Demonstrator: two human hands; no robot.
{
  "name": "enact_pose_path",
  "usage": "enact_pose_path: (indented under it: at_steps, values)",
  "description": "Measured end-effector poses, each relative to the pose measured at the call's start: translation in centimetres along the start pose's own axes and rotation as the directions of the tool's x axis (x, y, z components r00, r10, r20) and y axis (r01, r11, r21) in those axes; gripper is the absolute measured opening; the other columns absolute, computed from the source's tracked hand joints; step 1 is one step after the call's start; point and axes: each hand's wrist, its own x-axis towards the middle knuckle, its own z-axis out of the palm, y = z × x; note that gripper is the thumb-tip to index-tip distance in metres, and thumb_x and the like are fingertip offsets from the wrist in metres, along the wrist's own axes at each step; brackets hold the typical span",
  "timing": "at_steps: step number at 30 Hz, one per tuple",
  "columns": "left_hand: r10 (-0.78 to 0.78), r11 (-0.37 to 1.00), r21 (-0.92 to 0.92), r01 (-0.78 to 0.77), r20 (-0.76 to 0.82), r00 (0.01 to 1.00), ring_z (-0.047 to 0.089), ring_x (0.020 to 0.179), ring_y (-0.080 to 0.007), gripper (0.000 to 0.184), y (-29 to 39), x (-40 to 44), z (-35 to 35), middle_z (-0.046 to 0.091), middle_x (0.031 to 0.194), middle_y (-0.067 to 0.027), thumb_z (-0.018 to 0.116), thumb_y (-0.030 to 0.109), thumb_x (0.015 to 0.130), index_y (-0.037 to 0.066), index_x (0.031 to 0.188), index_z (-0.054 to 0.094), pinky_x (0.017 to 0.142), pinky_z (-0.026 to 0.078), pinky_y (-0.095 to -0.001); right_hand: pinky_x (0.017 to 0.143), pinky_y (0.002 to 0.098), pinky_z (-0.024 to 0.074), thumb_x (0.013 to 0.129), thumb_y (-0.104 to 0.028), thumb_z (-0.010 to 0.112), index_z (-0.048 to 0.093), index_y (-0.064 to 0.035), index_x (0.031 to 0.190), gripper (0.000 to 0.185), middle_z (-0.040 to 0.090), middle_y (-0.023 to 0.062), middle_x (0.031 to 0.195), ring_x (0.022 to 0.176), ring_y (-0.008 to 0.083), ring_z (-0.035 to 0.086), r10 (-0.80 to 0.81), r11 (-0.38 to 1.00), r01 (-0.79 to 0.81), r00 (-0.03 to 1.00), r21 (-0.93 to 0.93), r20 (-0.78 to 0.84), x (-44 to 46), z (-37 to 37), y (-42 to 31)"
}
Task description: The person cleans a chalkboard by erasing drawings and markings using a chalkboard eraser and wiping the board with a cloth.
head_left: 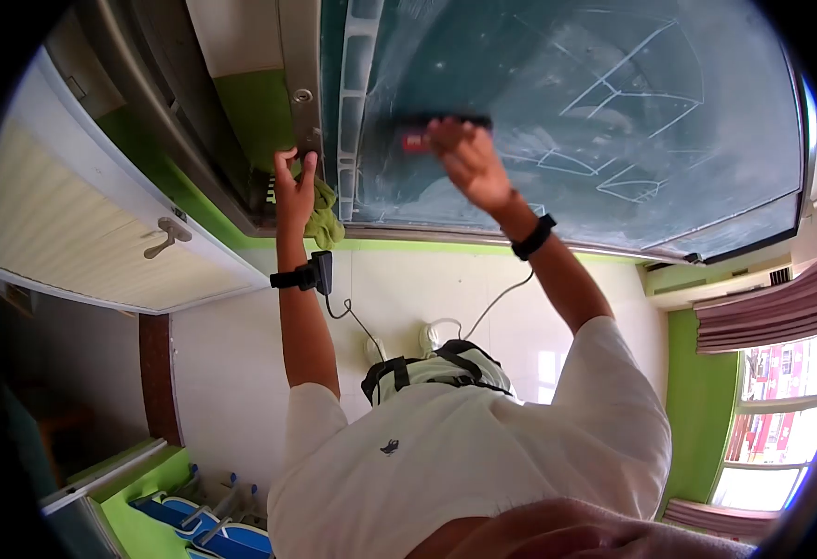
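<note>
My right hand (474, 166) is raised against the green chalkboard (520, 84), its fingers closed on a blackboard eraser (415, 143) with a dark body and a red patch. The eraser is smeared by motion, over a dark wiped-looking patch. My left hand (295, 191) is at the board's metal side frame (301, 112), thumb and a finger apart; its other fingers are hidden. A crumpled green cloth (325, 224) hangs right beside that hand and wrist; I cannot tell whether the hidden fingers touch it.
White chalk lines (613, 93) form shapes on the board's right part. A metal ledge (483, 238) runs along its bottom. A white door (101, 196) with a handle stands at left. Blue chairs (185, 517) are at lower left, a curtained window (776, 410) at right. Cables hang from both wristbands.
</note>
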Motion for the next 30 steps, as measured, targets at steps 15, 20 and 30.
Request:
enact_pose_path:
  at_steps: [15, 20, 30]
  values:
    - [0.241, 0.947, 0.209, -0.242, 0.032, 0.97, 0.068, 0.091, -0.0266, 0.035, 12.6, 9.5, -4.3, 0.07, 0.092, -0.0148, 0.057, 0.034, 0.1, 0.0, 0.099, 0.063, 0.082, 0.05, -0.0358, 0.091, 0.0374, 0.0508, 0.081, -0.01, 0.078, 0.068, -0.0127, 0.123, 0.043, 0.065, 0.0097, 0.116, 0.104, 0.0275, 0.064, -0.14, 0.837, -0.288, 0.709, -0.465, -0.691, 16.6, -33.7, 7.2]
    - [0.357, 0.902, 0.291, -0.319, -0.086, 0.93, 0.063, 0.086, -0.0411, 0.046, 22.0, 14.3, -0.4, 0.067, 0.089, -0.022, 0.044, 0.043, 0.103, 0.001, 0.099, 0.064, 0.076, 0.05, -0.0437, 0.089, 0.0389, 0.0442, 0.069, -0.007, 0.082, 0.067, -0.0213, 0.126, 0.061, 0.059, 0.0114, 0.117, 0.105, 0.0291, 0.058, -0.163, 0.909, -0.127, 0.768, -0.397, -0.619, 14.4, -20.4, 2.6]
    - [0.518, 0.789, 0.48, -0.384, -0.182, 0.836, 0.062, 0.068, -0.0421, 0.05, 20.3, 15.5, 1.9, 0.064, 0.07, -0.0181, 0.046, 0.047, 0.101, 0.004, 0.086, 0.067, 0.061, 0.047, -0.0483, 0.088, 0.0397, 0.0471, 0.078, -0.014, 0.08, 0.065, -0.0212, 0.13, 0.054, 0.058, 0.0116, 0.12, 0.104, 0.0286, 0.056, -0.119, 0.842, -0.259, 0.766, -0.473, -0.632, 12.5, -26.9, 7.0]
